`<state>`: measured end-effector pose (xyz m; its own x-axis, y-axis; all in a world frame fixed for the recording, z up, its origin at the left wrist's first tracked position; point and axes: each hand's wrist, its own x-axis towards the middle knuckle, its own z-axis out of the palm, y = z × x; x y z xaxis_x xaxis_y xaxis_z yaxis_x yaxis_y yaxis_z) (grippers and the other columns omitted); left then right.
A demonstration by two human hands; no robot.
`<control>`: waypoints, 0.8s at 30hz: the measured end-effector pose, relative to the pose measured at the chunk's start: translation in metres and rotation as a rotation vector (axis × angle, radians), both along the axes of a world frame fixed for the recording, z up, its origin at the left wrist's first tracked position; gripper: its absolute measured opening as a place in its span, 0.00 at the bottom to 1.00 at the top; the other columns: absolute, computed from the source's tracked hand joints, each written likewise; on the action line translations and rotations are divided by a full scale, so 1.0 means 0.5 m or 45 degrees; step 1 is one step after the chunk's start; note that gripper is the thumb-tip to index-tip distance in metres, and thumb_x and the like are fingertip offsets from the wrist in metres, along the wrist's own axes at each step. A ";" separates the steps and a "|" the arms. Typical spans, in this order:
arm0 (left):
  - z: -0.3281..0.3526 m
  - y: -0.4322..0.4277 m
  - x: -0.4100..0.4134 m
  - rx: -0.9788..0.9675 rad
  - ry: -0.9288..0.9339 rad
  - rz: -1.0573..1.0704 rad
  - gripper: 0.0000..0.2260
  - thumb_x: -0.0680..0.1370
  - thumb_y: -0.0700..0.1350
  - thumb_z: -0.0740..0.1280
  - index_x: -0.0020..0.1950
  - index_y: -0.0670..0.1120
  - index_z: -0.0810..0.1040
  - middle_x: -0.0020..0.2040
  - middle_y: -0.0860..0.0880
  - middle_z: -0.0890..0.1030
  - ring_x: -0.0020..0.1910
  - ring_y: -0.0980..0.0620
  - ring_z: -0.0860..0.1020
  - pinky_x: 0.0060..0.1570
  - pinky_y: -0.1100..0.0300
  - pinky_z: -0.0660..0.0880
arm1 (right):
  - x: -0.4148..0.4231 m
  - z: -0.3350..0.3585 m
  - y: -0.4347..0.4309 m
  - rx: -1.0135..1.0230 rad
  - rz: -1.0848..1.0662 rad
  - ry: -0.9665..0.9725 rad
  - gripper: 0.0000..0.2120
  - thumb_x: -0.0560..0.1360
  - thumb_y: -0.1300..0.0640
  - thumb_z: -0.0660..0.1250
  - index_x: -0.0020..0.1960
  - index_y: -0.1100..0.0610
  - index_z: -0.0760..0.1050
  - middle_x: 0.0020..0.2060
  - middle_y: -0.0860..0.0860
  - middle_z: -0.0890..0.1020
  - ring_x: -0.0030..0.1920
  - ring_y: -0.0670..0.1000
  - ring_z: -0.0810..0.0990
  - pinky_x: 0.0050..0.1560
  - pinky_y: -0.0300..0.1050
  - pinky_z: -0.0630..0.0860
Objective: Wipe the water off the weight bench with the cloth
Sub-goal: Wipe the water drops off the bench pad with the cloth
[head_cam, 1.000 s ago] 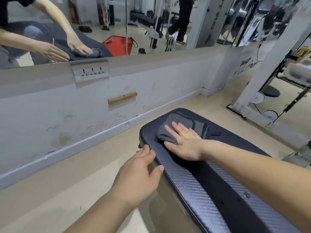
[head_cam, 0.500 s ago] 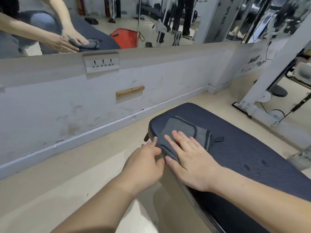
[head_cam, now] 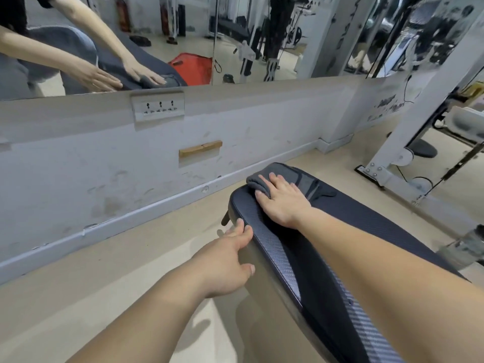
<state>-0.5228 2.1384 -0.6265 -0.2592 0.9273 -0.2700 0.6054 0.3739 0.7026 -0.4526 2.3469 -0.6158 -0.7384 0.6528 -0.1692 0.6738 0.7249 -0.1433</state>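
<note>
The dark padded weight bench (head_cam: pixel 348 213) runs from the middle of the view toward the lower right. A grey cloth (head_cam: pixel 293 176) lies bunched on its far end. My right hand (head_cam: pixel 282 200) presses flat on the cloth, fingers spread toward the far edge. My left hand (head_cam: pixel 227 258) rests against the bench's left side edge, with fingertips touching the pad's seam and thumb below. No water drops are visible on the pad.
A low grey wall (head_cam: pixel 131 158) with a socket strip (head_cam: pixel 157 107) runs behind the bench, with a mirror (head_cam: pixel 235 35) above it. A white machine frame (head_cam: pixel 408 142) stands to the right. Beige floor (head_cam: pixel 78 297) lies to the left.
My right hand has pushed the cloth from the near left edge toward the bench's far end. My left hand has slid back along the side edge.
</note>
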 end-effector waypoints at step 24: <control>0.085 0.050 0.172 0.183 0.635 -0.273 0.39 0.71 0.53 0.65 0.81 0.60 0.56 0.69 0.60 0.70 0.68 0.52 0.69 0.61 0.51 0.76 | 0.335 0.102 -0.202 -0.263 0.220 0.082 0.25 0.81 0.40 0.56 0.77 0.43 0.68 0.81 0.41 0.62 0.80 0.44 0.59 0.83 0.53 0.50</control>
